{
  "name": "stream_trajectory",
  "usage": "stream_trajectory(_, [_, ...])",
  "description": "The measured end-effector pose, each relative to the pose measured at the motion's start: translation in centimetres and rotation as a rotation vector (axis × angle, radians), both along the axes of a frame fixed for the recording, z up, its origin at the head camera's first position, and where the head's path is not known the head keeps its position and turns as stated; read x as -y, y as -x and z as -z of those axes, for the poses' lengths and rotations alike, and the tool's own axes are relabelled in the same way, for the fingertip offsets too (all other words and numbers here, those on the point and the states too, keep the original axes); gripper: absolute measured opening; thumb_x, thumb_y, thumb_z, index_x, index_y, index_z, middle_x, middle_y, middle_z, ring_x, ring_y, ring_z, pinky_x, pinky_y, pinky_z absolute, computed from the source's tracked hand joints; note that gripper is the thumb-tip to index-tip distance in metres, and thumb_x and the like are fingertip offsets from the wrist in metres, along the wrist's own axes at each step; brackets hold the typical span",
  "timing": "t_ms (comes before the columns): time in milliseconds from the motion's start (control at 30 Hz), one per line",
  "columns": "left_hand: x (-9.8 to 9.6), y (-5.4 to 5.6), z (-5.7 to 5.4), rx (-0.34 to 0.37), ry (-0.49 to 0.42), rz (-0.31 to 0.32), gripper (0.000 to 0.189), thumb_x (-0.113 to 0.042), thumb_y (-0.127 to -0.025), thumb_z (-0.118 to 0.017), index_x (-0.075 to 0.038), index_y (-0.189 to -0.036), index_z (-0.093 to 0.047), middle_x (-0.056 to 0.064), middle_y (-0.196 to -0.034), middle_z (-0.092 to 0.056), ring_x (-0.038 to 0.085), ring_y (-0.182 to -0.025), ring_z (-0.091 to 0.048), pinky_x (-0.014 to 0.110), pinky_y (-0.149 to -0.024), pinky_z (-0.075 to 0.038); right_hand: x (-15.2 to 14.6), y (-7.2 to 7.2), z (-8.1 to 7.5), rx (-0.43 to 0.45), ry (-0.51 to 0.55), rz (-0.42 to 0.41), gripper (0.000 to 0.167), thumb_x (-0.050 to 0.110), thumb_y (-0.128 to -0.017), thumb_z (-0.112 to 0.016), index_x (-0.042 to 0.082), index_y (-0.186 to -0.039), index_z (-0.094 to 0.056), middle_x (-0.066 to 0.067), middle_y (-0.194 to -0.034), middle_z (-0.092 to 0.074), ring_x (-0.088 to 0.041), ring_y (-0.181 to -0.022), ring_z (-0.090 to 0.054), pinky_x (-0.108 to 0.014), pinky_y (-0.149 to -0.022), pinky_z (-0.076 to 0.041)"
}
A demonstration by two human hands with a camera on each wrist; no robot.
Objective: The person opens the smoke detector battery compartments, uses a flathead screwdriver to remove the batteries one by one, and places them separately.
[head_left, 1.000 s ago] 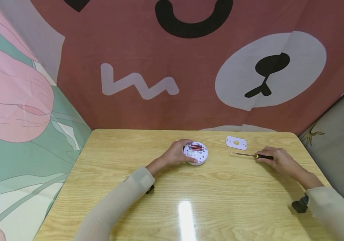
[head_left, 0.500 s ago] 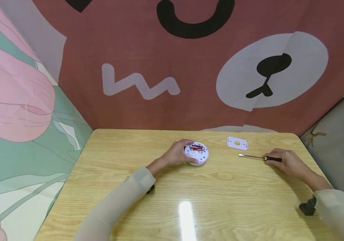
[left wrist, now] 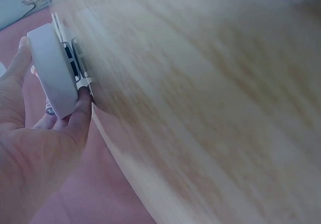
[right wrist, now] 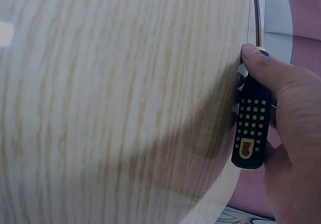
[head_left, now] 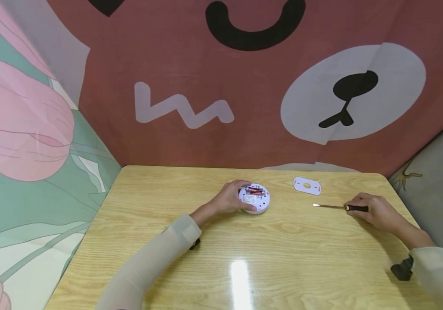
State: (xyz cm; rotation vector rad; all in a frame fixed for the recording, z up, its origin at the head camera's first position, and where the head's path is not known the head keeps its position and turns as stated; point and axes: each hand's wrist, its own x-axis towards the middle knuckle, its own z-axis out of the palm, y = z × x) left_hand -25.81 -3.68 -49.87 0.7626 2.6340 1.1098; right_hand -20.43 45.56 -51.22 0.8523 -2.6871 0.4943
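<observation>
My left hand (head_left: 226,198) grips a round white smoke alarm (head_left: 259,203) by its left side, thumb at the near rim and fingers at the far rim. Its back faces up, showing a printed label and two red batteries (head_left: 255,192) side by side. In the left wrist view the alarm's side (left wrist: 54,73) shows, with dark slots on its underside. Over the right part of the table, my right hand (head_left: 378,211) holds a screwdriver (head_left: 357,208) by its black and yellow handle. The flat tip points left, toward the alarm. The right wrist view shows the thumb along the handle (right wrist: 255,108).
A white oblong mounting plate (head_left: 299,185) with a central hole lies near the back edge, between the alarm and the right hand. The wooden table (head_left: 275,254) meets a reddish printed cloth (head_left: 182,146) behind it. More printed cloth hangs at both sides.
My right hand has moved right and slightly nearer with the screwdriver, whose flat tip now shows face-on. The left hand keeps its hold on the smoke alarm. The head view has shifted slightly.
</observation>
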Motion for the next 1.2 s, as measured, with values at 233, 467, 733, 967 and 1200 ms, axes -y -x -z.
stream_trajectory(233, [0.0,0.0,0.1,0.002,0.005,-0.004,0.091,-0.039,-0.076,-0.098,-0.010,-0.152,-0.057,0.009,-0.152,-0.059,0.026,-0.140,-0.054,0.041,-0.119,-0.042,0.0,-0.1,-0.2,0.026,-0.026,0.022,0.031,0.002,-0.073,-0.093,0.003,-0.102,-0.084,0.003,-0.094,-0.070,0.000,-0.076,-0.059,-0.020,-0.058,-0.045])
stream_trajectory(467, [0.0,-0.1,0.0,0.005,-0.002,0.001,0.092,-0.039,-0.077,-0.097,-0.008,-0.153,-0.056,0.009,-0.152,-0.059,0.027,-0.139,-0.054,0.042,-0.119,-0.042,0.2,-0.3,-0.4,0.046,-0.042,0.042,0.033,0.005,-0.074,-0.094,0.002,-0.105,-0.083,0.002,-0.094,-0.069,-0.002,-0.076,-0.060,-0.026,-0.058,-0.048])
stream_trajectory(733, [0.0,-0.2,-0.1,-0.005,-0.008,-0.002,0.089,-0.036,-0.076,-0.098,-0.008,-0.151,-0.058,0.009,-0.149,-0.061,0.025,-0.137,-0.056,0.040,-0.117,-0.043,0.2,-0.4,-0.5,0.059,-0.037,0.059,0.035,0.012,-0.075,-0.095,0.002,-0.106,-0.082,0.001,-0.095,-0.070,-0.006,-0.078,-0.063,-0.027,-0.060,-0.051])
stream_trajectory(967, [-0.1,-0.3,-0.1,-0.018,0.002,-0.007,0.089,-0.037,-0.076,-0.098,-0.009,-0.150,-0.058,0.008,-0.147,-0.062,0.025,-0.134,-0.057,0.039,-0.116,-0.044,0.3,-0.5,-0.8,0.068,-0.019,0.104,0.037,0.018,-0.077,-0.095,0.008,-0.111,-0.083,-0.001,-0.103,-0.073,-0.022,-0.088,-0.070,-0.032,-0.069,-0.057])
stream_trajectory(1200, [-0.1,-0.4,-0.2,-0.008,-0.003,-0.009,0.090,-0.037,-0.076,-0.098,-0.008,-0.151,-0.058,0.009,-0.149,-0.060,0.026,-0.136,-0.056,0.041,-0.117,-0.043,1.3,0.0,-1.6,0.028,-0.028,0.090,0.050,0.019,-0.074,-0.097,0.002,-0.117,-0.079,-0.015,-0.110,-0.074,-0.037,-0.092,-0.071,-0.041,-0.067,-0.058])
